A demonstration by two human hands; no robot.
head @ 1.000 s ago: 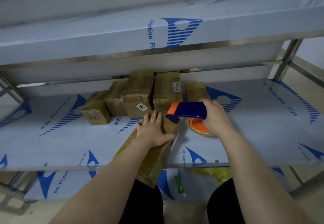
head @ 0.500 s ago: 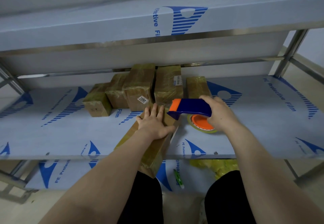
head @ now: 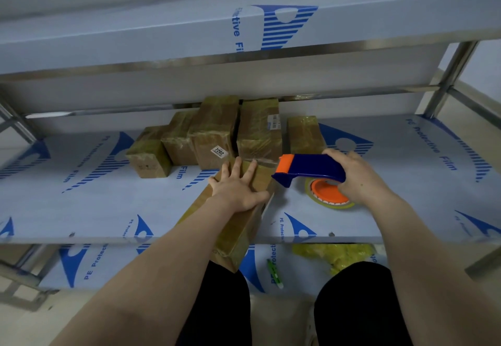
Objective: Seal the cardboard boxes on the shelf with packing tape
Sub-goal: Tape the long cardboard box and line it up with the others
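A long cardboard box (head: 238, 233) lies on the middle shelf (head: 81, 210), its near end jutting over the front edge. My left hand (head: 238, 187) presses flat on its top with straight fingers. My right hand (head: 357, 176) grips the blue and orange tape dispenser (head: 309, 168), held just right of the box's far end. The tape roll (head: 329, 194) with its orange core hangs under the dispenser, above the shelf. Several taped boxes (head: 214, 134) stand in a row at the back of the shelf.
The upper shelf (head: 189, 34) hangs low over the work area. Steel posts (head: 447, 77) stand at the right. On the lower shelf lie a green cutter (head: 273, 274) and a crumpled yellow bag (head: 336, 256). My knees in black trousers are below.
My right hand has drawn the dispenser a little to the right, away from the box's far end. My left hand stays pressed on the box.
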